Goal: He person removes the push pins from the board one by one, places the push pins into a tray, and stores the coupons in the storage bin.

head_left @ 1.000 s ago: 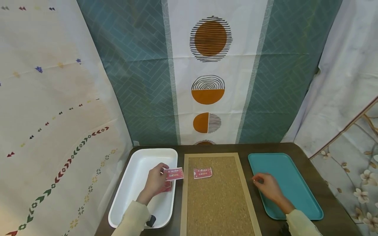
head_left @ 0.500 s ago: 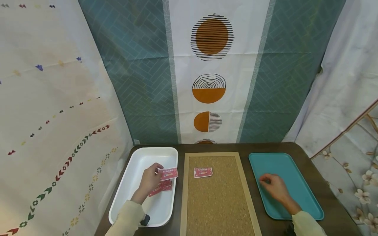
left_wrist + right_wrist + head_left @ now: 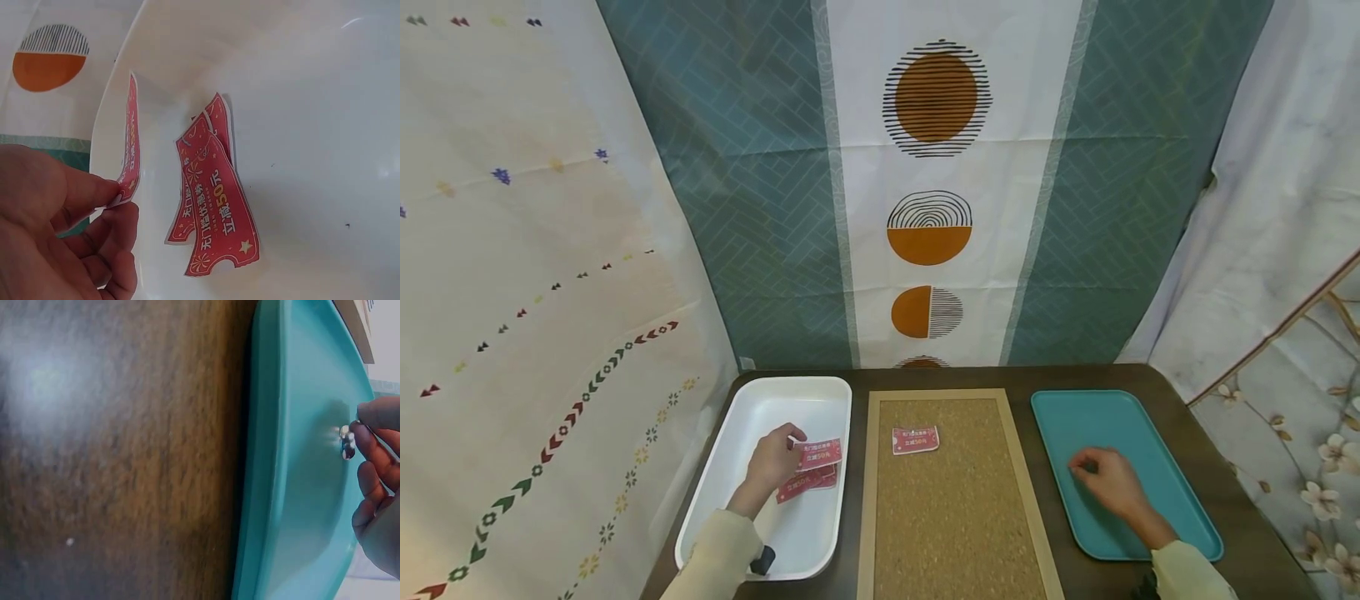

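My left hand point(image 3: 771, 461) pinches a red paper coupon point(image 3: 132, 140) by one end, between thumb and index finger. It holds the coupon raised over the white tray point(image 3: 715, 525), where several like coupons point(image 3: 222, 212) lie overlapping. Another coupon point(image 3: 915, 440) is on the upper part of the cork board point(image 3: 955, 508). Above the teal tray point(image 3: 306, 506) is my right hand point(image 3: 1108, 483), thumb and index fingertip together on a tiny metal thumbtack, mostly hidden by the fingertips. A few shiny thumbtacks point(image 3: 347, 442) lie in that tray just beside the fingertips.
All three stand on a dark wooden table point(image 3: 1015, 379): white tray left, framed cork board centre, teal tray right. Patterned cloth point(image 3: 775, 250) hangs behind the table, with more cloth at both sides.
My left hand has drawn the coupon left and down, from near the board's edge back over the white tray. My right hand has moved right, from the teal tray's left edge to over it.
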A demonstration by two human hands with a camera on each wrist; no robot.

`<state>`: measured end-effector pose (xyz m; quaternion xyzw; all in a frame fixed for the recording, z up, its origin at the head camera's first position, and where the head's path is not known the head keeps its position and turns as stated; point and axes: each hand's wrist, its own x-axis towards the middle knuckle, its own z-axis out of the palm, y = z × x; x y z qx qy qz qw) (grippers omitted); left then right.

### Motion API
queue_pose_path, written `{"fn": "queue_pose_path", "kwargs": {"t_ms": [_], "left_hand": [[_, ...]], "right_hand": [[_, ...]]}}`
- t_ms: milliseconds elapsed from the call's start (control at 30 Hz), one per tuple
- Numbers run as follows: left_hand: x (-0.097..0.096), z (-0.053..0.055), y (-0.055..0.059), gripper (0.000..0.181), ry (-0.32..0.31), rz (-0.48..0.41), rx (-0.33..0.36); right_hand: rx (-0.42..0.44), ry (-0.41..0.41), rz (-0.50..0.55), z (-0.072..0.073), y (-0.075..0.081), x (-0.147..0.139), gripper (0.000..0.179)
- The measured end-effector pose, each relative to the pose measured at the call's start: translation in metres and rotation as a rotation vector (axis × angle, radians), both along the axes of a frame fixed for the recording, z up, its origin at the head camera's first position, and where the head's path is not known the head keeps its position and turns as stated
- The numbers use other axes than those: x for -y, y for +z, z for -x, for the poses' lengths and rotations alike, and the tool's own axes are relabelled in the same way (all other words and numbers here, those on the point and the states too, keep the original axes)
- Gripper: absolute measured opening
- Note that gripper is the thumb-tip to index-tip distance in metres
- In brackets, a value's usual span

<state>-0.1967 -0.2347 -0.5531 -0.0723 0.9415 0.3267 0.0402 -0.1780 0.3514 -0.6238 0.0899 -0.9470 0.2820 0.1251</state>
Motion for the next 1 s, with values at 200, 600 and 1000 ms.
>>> {"fn": "queue_pose_path", "kwargs": {"t_ms": [200,600,1000], "left_hand": [[0.002,0.001,-0.003,0.018,0.022,0.033,0.044],[0.005,-0.001,-0.01,0.017,0.037,0.061,0.08],[0.006,-0.002,-0.008,0.02,0.049,0.049,0.044]], "right_hand": [[0.018,0.015,0.005,-0.001,-0.002,-0.005,0.013],[0.062,0.016,0.023,-0.005,-0.001,-0.004,0.012],[-0.014,-0.035,0.003,-0.005,0.003,0.002,0.013]]}}
